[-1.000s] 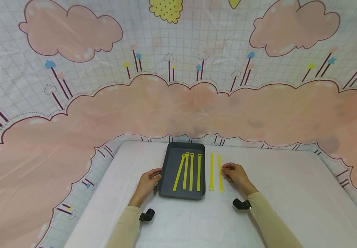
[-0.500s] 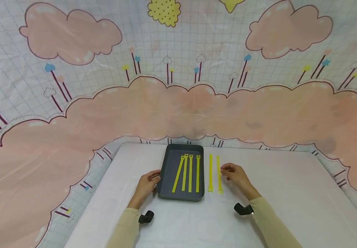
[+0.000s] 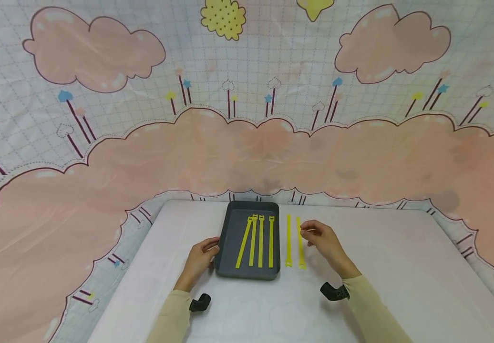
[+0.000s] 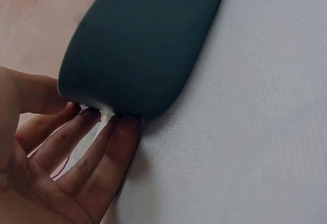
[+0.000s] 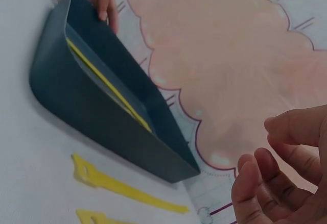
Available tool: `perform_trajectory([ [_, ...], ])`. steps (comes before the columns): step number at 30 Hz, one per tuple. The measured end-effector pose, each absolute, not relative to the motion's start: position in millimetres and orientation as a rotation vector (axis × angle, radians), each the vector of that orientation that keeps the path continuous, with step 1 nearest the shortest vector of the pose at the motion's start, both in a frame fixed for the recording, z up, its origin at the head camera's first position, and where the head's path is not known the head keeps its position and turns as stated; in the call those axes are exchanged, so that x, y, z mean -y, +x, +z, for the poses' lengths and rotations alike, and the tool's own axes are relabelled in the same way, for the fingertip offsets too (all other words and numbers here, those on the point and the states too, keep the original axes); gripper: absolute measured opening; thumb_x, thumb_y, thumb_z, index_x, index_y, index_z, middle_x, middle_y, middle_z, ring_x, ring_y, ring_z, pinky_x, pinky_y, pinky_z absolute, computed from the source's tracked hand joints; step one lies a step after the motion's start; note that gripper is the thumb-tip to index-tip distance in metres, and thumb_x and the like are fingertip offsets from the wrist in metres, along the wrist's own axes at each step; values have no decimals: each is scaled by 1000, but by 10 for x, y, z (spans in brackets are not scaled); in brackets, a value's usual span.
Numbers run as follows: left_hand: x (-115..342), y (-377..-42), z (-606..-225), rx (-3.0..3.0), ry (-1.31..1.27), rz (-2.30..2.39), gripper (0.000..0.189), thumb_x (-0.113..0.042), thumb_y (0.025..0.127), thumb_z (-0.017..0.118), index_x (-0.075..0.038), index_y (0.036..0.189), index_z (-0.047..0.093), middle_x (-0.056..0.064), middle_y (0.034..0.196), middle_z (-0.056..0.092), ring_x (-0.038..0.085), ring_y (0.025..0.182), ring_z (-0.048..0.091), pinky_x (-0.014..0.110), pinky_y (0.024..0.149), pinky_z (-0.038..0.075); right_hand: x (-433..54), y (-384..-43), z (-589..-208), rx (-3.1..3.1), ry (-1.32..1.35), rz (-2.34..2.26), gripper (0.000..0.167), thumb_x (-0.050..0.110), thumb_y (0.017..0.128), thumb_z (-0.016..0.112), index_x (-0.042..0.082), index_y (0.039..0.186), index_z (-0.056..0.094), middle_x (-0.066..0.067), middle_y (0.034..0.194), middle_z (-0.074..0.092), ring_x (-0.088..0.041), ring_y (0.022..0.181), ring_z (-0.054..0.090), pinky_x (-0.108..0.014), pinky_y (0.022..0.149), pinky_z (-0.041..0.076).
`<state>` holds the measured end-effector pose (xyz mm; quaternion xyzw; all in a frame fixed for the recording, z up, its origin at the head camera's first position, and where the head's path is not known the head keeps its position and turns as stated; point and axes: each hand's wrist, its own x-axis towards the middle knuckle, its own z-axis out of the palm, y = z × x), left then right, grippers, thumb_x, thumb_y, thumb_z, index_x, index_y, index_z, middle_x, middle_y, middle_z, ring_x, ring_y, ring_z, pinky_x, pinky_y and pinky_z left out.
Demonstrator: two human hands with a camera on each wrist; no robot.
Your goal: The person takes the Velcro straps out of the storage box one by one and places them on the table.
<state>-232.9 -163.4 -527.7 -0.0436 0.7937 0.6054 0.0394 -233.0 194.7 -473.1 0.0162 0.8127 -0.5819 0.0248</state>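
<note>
A dark grey tray holds several yellow hook-and-loop cable ties, laid lengthwise with their slotted heads at the far end. My left hand touches the tray's left side; in the left wrist view its fingers are extended against the tray wall, the thumb near the rim. Right of the tray, two more yellow cable ties lie on the table, an inner one and an outer one, heads toward me. My right hand hovers by the outer tie, fingers loosely bent, nothing visible between them in the right wrist view.
A white cloth covers the table, which extends well to the right of my right hand. Behind it hangs a backdrop printed with pink clouds. Each forearm wears a small black camera, one on the left wrist and one on the right.
My right hand has risen slightly, and its fingertips now overlap the outer cable tie in the head view. The left hand stays on the tray. The head view has tilted up a little.
</note>
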Motion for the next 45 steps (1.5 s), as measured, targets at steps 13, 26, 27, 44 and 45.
perform_trajectory([
  [13, 1634, -2319, -5281, -2424, -147, 1859, 37, -11, 96, 59, -8, 133, 61, 17, 133, 63, 27, 114, 64, 30, 69, 55, -1851, -2214, -4510, -2476, -74, -1846, 28, 18, 95, 65, 4, 118, 61, -19, 122, 61, -28, 102, 59, -25, 75, 51],
  [26, 1628, -2328, -5279, -2440, -134, 1865, 37, -10, 96, 59, -7, 132, 61, 17, 132, 64, 27, 113, 64, 29, 66, 54, -1720, -2149, -4409, -2480, -237, -1843, 21, 16, 94, 65, 6, 113, 63, -13, 117, 62, -20, 99, 59, -28, 74, 53],
  [27, 1627, -2328, -5277, -2438, -137, 1866, 37, -11, 96, 59, -7, 132, 61, 17, 132, 64, 26, 112, 64, 29, 66, 54, -1706, -2138, -4403, -2476, -254, -1843, 21, 16, 94, 66, 6, 113, 63, -15, 117, 62, -21, 99, 59, -30, 74, 53],
  [44, 1625, -2319, -5280, -2441, -132, 1852, 37, -12, 96, 59, -8, 133, 61, 17, 133, 63, 26, 113, 64, 30, 67, 54, -1464, -2056, -4392, -2500, -440, -1769, 22, 19, 92, 69, 8, 111, 65, -14, 118, 64, -24, 106, 61, -31, 82, 51],
  [45, 1627, -2316, -5283, -2438, -133, 1853, 37, -13, 96, 59, -9, 133, 61, 17, 133, 63, 26, 113, 64, 30, 67, 54, -1455, -2054, -4401, -2505, -455, -1760, 23, 19, 92, 69, 9, 111, 65, -13, 116, 64, -24, 106, 61, -31, 82, 50],
])
